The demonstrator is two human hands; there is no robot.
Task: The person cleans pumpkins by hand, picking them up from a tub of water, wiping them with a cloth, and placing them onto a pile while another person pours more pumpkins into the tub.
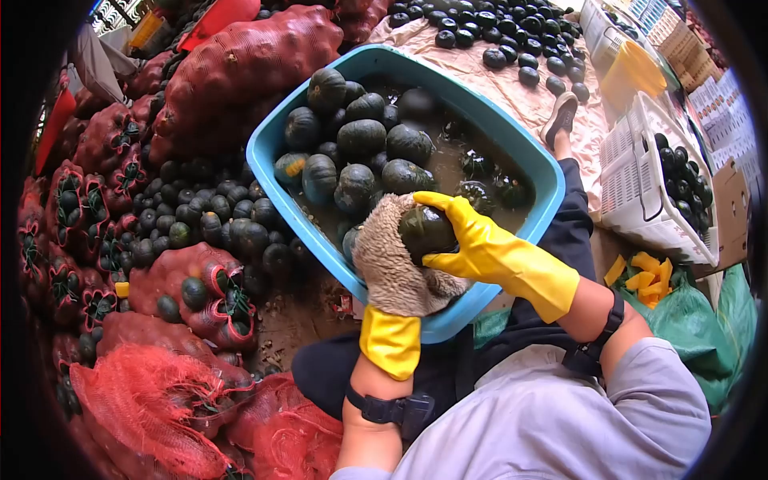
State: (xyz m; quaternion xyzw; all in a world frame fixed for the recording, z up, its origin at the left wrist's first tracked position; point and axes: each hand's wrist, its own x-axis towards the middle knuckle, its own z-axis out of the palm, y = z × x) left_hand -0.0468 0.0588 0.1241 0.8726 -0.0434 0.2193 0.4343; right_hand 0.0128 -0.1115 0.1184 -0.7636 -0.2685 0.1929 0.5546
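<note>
A wet dark green pumpkin (427, 235) is held over the near side of a blue tub (532, 232). My right hand (478, 246), in a yellow rubber glove, grips it from the right, thumb and fingers around it. On the other side, a fuzzy beige cloth (388, 260) covers the fingers of my left hand (390, 338) and presses against the pumpkin's skin; only the yellow glove's cuff shows. Murky water fills the tub. Several dark green pumpkins (360, 138) are heaped in its left part, and a few sit low in the water at right.
Loose pumpkins (240, 210) and red mesh sacks (240, 68) crowd the left. Shiny pumpkins (528, 36) lie on a pale sheet (472, 68) beyond the tub. At right stand a white crate (628, 172) of pumpkins, a green sack (696, 320) and yellow gloves (648, 276).
</note>
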